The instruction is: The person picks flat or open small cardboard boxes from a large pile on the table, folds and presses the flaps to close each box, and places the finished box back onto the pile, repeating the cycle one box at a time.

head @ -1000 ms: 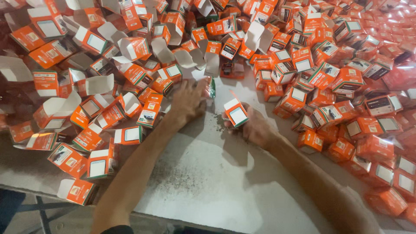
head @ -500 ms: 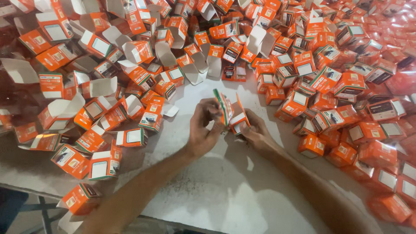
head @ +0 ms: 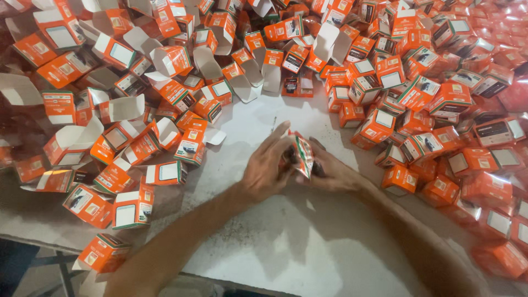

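Note:
Both of my hands meet over the middle of a white table (head: 308,247). Between them stands a small orange carton (head: 303,155) with a white and green panel, tilted on edge. My left hand (head: 269,168) presses against its left side with fingers stretched forward. My right hand (head: 333,173) cups the carton from the right and behind. What sits inside the carton is hidden by my fingers.
Heaps of small orange cartons ring the hands: open ones with white flaps up (head: 137,126) at the left and back, closed ones (head: 440,110) piled at the right. The table's near edge (head: 66,242) runs along the lower left, one carton (head: 102,253) overhanging it.
My left hand drew back from the pile at the left and joined the right hand. Both hands with the carton came nearer to me, and the carton turned onto its edge.

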